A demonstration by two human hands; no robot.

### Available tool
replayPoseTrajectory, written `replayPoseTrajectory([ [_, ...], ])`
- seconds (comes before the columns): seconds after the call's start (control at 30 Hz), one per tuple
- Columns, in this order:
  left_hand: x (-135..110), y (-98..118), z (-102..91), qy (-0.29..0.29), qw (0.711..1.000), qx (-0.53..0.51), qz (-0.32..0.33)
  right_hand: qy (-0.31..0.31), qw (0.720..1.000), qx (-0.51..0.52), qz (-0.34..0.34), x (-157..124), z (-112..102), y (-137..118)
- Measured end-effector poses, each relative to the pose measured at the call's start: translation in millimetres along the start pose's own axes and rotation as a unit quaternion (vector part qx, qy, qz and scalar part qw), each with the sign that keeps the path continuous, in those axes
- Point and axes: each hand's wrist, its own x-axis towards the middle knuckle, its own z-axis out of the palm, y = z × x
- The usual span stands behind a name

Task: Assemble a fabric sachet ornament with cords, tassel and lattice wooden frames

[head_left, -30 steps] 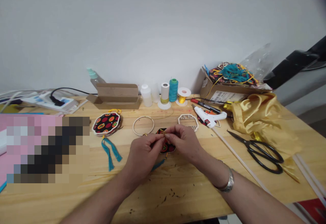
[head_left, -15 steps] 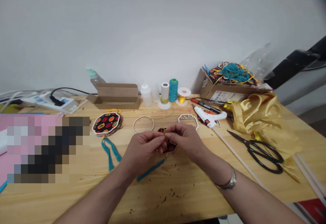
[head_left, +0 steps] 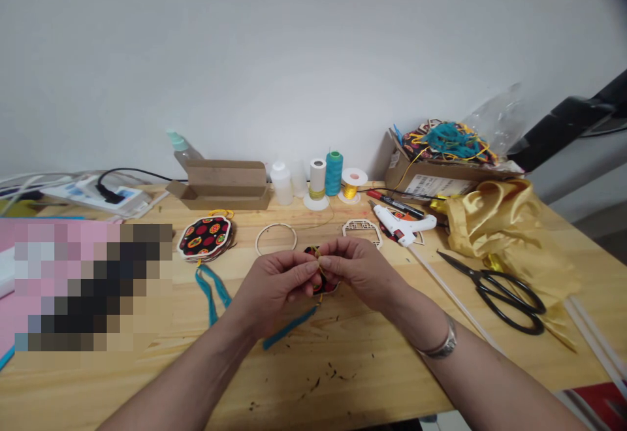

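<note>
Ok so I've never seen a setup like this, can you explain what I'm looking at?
There's no machine here, just a person's bare left hand and right hand. The view comes from a camera worn on that person's head, looking forward and down. The fingers of both hands pinch a thin yellow cord, right by a dark patterned ornament with a teal tassel. On the wooden table, to the left, are a pale hoop and a stack of similar ornaments; to the right, a glue gun, scissors and gold cloth. Thread spools stand behind.
</note>
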Motion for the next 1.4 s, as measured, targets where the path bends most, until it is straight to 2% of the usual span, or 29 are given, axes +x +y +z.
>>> replayPoseTrajectory([
  [0.27,0.5,-0.2,0.6,-0.010,1.000,-0.003,0.004,-0.001,1.000,0.005,-0.005,-0.9,3.2,-1.9],
  [0.43,1.4,0.9,0.9,0.016,0.999,0.006,0.027,0.014,0.999,-0.026,-0.012,0.0,2.9,-1.3],
  [0.63,4.7,0.9,-2.1,0.052,0.997,-0.043,0.029,0.051,0.995,-0.078,-0.042,-0.3,2.0,-1.2],
  [0.77,4.7,1.0,-2.0,0.060,0.997,-0.035,0.030,0.036,0.996,-0.069,-0.030,-1.7,4.4,-3.4],
  [0.87,4.1,1.1,-1.7,0.057,0.998,-0.025,0.032,0.078,0.994,-0.066,-0.037,-1.2,5.5,-3.1],
  [1.0,3.7,2.4,-1.1,0.057,0.998,-0.030,0.029,0.134,0.981,-0.117,-0.071,1.0,5.6,-1.1],
  [1.13,3.7,4.6,1.1,0.081,0.996,-0.019,0.032,0.157,0.965,-0.181,-0.106,-0.1,7.6,-0.1],
  [1.2,4.0,4.4,1.9,0.083,0.996,-0.017,0.033,0.160,0.953,-0.217,-0.134,-2.7,9.7,0.8],
  [1.27,4.4,2.5,2.0,0.078,0.996,-0.032,0.034,0.161,0.927,-0.280,-0.188,-6.3,11.9,2.4],
  [1.33,4.9,-0.9,1.4,0.067,0.995,-0.066,0.036,0.156,0.881,-0.363,-0.259,-9.6,13.5,4.8],
  [1.4,5.3,-4.8,0.5,0.047,0.992,-0.110,0.033,0.144,0.822,-0.444,-0.327,-12.1,13.9,7.4],
])
